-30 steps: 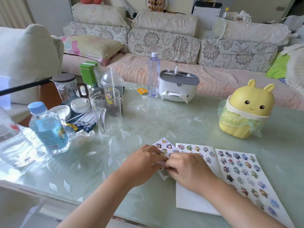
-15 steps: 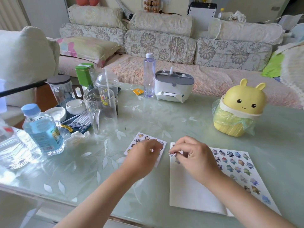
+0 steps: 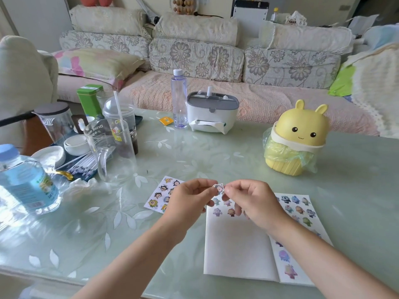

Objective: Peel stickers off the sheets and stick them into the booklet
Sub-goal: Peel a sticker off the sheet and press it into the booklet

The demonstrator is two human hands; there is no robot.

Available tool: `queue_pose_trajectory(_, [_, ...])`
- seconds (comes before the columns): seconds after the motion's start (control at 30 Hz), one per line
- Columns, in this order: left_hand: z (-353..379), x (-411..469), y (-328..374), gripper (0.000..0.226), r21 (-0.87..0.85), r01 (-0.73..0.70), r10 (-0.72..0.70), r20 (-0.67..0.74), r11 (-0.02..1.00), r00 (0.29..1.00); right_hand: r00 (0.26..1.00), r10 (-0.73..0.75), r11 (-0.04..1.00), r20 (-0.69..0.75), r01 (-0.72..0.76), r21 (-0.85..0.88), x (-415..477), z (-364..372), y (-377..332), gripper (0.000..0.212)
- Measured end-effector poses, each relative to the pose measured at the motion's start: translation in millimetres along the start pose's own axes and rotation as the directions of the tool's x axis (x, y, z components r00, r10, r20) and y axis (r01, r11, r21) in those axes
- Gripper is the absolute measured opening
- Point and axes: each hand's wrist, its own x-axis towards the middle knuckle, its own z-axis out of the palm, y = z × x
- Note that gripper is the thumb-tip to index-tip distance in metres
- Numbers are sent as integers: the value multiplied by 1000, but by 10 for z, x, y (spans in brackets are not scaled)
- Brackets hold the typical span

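A small peeled sticker [image 3: 218, 188] hangs in the air between my two hands. My left hand [image 3: 188, 199] and my right hand [image 3: 250, 201] both pinch it by its edges, above the top of the open booklet [image 3: 237, 249]. The booklet's left page is mostly blank, with a few stickers near its top. Its right page is covered with several stickers. A sticker sheet [image 3: 160, 194] with cartoon figures lies flat on the table left of my left hand, partly hidden by it.
A glass mug [image 3: 112, 152], a lidded cup with a straw [image 3: 121, 124], small white dishes, pens and a water bottle [image 3: 23, 180] crowd the table's left. A tall bottle [image 3: 179, 100] and tissue box [image 3: 212, 113] stand at the back. A yellow bunny bin [image 3: 295, 139] sits right.
My hands have lifted off the sticker sheet and come together over the booklet. The peeled sticker, held in my right hand before, is now pinched by both hands.
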Motion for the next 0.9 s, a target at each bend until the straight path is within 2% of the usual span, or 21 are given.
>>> queue_pose_trajectory(0.17, [81, -10, 0, 4, 83, -29, 28, 18, 996, 999, 999, -1, 999, -45, 0, -39, -29, -46, -21, 10])
queue_pose_trajectory(0.27, [110, -19, 17, 7, 205, -77, 72, 34, 976, 997, 996, -70, 980, -61, 57, -193, -22, -73, 2, 13])
queue_pose_trajectory(0.37, [125, -20, 64, 8, 305, -139, 127, 58, 942, 990, 985, -152, 919, -75, 113, -377, -51, -83, -14, 14])
queue_pose_trajectory(0.47, [138, 2, 88, 9, 401, -182, 179, 46, 898, 983, 970, -221, 876, -104, 151, -458, -83, -92, -24, 14])
queue_pose_trajectory(0.57, [171, 14, 115, 10, 471, -219, 230, 35, 855, 973, 924, -353, 772, -149, 198, -604, -84, -90, 21, 15])
queue_pose_trajectory(0.6, [182, 15, 135, 11, 475, -226, 243, 25, 851, 970, 913, -374, 767, -162, 205, -608, -86, -88, 17, 15])
queue_pose_trajectory(0.63, [190, 15, 158, 11, 472, -229, 254, 12, 851, 967, 919, -353, 811, -174, 208, -546, -85, -93, 5, 15])
queue_pose_trajectory(0.73, [195, 11, 230, 13, 433, -239, 264, 1, 869, 964, 972, -193, 963, -134, 161, -215, -71, -144, -63, 15])
queue_pose_trajectory(0.9, [196, -6, 295, 12, 350, -268, 262, 64, 898, 963, 991, -111, 994, -73, 112, 5, -31, -261, -78, 12])
